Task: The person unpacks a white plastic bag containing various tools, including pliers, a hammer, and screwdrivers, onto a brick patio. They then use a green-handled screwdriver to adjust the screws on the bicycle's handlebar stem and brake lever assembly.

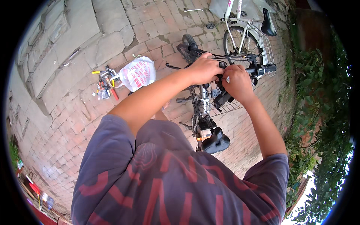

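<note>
A bicycle [203,103] with a black saddle [216,141] stands in front of me, its front wheel [188,42] pointing away. Both hands meet at the middle of its handlebar, among black cables [204,51]. My left hand [206,70] has its fingers curled inward over the dark parts there; its own back hides what it grips. Close beside it, my right hand [237,82] is closed, thumb and fingers pinched together. A small whitish piece [227,79] shows at its fingers, too small to name. The right handlebar grip [270,68] sticks out beyond that hand.
A white bicycle [243,37] stands just beyond, near the handlebar. On the brick paving [71,131] to the left lie a white plastic bag [138,73] with red print and several hand tools [107,83]. Stone slabs [75,22] rise at far left; leafy plants [318,105] line the right.
</note>
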A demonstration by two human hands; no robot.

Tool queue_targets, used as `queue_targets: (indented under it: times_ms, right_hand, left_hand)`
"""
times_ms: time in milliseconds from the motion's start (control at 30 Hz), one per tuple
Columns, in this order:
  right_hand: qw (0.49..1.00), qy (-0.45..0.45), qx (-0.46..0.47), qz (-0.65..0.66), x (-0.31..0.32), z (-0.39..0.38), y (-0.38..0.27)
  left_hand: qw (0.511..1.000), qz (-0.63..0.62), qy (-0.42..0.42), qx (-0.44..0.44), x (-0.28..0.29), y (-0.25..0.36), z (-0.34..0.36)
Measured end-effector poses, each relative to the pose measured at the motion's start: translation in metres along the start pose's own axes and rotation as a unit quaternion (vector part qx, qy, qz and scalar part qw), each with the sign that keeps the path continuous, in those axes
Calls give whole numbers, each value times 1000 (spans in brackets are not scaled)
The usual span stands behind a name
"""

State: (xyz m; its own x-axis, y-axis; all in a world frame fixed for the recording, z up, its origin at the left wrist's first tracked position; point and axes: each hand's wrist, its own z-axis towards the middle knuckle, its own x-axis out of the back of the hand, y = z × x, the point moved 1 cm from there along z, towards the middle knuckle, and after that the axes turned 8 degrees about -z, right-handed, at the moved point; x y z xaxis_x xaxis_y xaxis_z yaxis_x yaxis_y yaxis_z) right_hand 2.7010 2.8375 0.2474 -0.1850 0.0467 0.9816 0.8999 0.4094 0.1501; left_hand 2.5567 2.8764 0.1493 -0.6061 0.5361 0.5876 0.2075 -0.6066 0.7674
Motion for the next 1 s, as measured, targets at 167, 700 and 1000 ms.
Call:
queue_targets:
  times_ms: [167, 700, 1000]
  right_hand:
    - [984, -163, -75, -15, 6, 15, -1]
    - [932, -320, 136, 101, 5, 72, 40]
    - [870, -306, 279, 267, -16, 89, 60]
  left_hand:
    - [999, -51, -8, -5, -3, -11, 2]
    - [976, -129, 41, 172, -4, 30, -18]
    - [969, -80, 203, 114, -45, 28, -24]
